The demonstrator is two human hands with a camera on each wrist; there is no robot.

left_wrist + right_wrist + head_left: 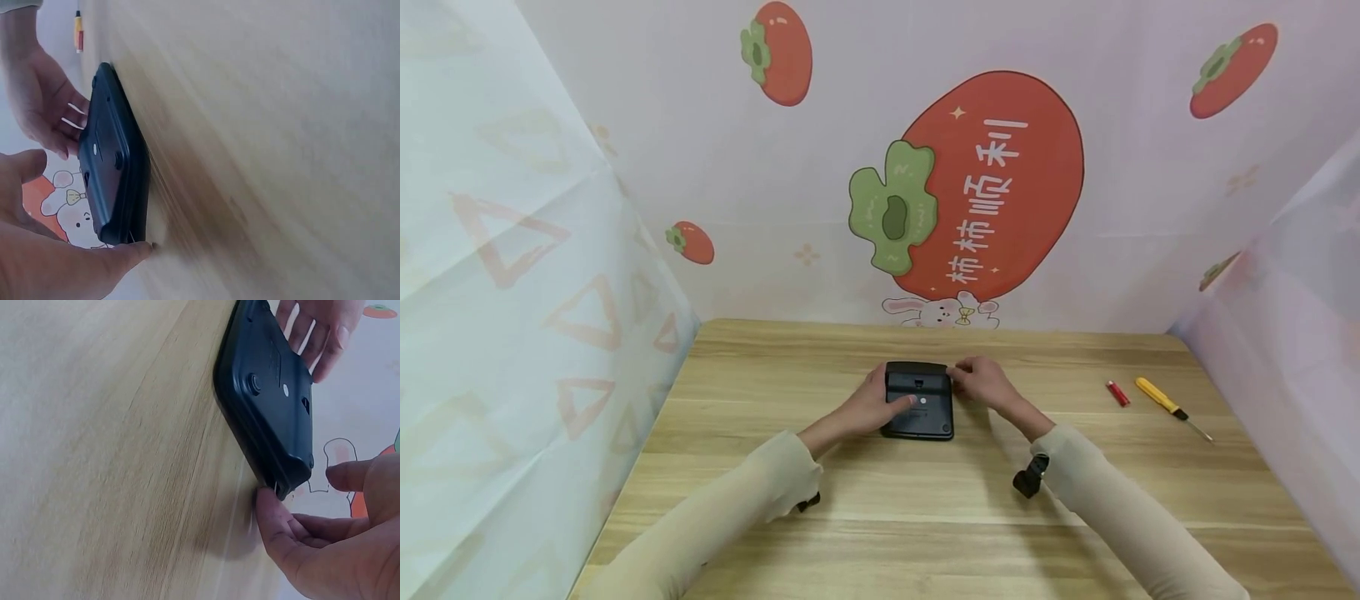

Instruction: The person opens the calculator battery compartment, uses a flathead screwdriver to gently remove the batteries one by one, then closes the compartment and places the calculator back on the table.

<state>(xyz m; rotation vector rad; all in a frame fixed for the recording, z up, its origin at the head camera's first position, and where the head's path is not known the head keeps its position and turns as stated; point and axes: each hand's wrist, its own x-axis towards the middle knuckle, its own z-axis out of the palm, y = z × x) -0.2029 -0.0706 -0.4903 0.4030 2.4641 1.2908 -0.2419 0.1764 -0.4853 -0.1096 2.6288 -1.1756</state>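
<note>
A black desk calculator (919,408) lies face down on the wooden table, its back with a small latch and a round white dot showing. My left hand (871,403) is at its left side. In the left wrist view a straight finger of the left hand (75,259) touches the calculator's near corner, and the thumb stands off it. My right hand (988,382) is at the far right corner. In the right wrist view an index fingertip of the right hand (325,540) meets the edge of the calculator (269,394), with the thumb apart from it.
To the right on the table (925,533) lie a small red cylinder (1117,393), which looks like a battery, and a screwdriver (1172,408) with a yellow handle. A printed backdrop (1135,250) rises behind the table, and pale sheets flank both sides.
</note>
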